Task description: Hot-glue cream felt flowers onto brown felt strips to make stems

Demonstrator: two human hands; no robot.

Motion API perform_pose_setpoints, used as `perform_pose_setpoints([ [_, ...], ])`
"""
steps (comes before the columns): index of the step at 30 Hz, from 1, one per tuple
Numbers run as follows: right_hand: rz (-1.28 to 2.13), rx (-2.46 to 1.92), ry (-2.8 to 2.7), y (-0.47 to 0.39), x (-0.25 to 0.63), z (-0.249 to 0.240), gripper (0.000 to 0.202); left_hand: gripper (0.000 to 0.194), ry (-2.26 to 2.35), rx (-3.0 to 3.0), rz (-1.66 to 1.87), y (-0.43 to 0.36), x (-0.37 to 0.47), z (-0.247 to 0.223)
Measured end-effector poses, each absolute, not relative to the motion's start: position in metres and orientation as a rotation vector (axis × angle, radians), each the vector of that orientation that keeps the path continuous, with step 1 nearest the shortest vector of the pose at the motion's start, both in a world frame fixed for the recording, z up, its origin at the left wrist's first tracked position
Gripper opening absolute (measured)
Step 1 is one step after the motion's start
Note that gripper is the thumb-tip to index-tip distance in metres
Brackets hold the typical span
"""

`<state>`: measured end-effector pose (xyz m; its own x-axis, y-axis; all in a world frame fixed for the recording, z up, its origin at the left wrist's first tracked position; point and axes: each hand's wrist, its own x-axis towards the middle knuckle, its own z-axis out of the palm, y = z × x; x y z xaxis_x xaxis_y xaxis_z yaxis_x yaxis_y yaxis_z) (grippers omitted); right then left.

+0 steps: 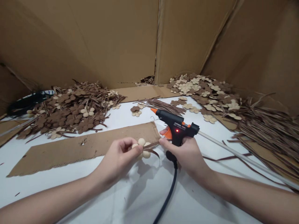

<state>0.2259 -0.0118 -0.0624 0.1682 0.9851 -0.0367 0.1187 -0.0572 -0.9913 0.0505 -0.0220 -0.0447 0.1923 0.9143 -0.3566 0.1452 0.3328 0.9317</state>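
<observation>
Between thumb and fingers, my left hand point(125, 157) pinches a cream fabric flower point(146, 153). A narrow brown ribbon point(151, 144) runs across the flower; one loose end curls to the right. My right hand point(187, 152) is wrapped around the handle of a black hot glue gun point(174, 123) with an orange nozzle and trigger and a lit red light. Its thumb and a finger appear to touch the ribbon's other end as well. The nozzle points up and left, apart from the flower. A long glue stick point(221, 147) sticks out of the gun's rear.
A cardboard strip point(93, 144) lies on the white table point(98, 199). Flowers and ribbon pieces form a pile point(72, 109) at left. At right are a flower heap point(201, 88) and cut ribbons point(268, 127). The gun's cord point(169, 196) trails toward me. Cardboard walls point(105, 40) stand behind.
</observation>
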Motion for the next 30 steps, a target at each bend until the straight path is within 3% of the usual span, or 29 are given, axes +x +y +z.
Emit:
perform_pose_setpoints([
  [20, 1.023, -1.462, -1.161, -0.01, 0.229, -0.07, 0.024, 0.032, 1.316, 1.635, 0.616, -0.014, 0.044, -0.019],
  [27, 1.07, -1.502, -1.164, -0.011, 0.229, -0.07, 0.025, 0.021, 1.652, 1.926, 0.763, -0.004, 0.036, -0.026],
  [30, 1.089, -1.507, -1.187, -0.011, 0.229, -0.071, 0.021, 0.027, 1.726, 2.002, 0.758, 0.002, 0.031, -0.022],
])
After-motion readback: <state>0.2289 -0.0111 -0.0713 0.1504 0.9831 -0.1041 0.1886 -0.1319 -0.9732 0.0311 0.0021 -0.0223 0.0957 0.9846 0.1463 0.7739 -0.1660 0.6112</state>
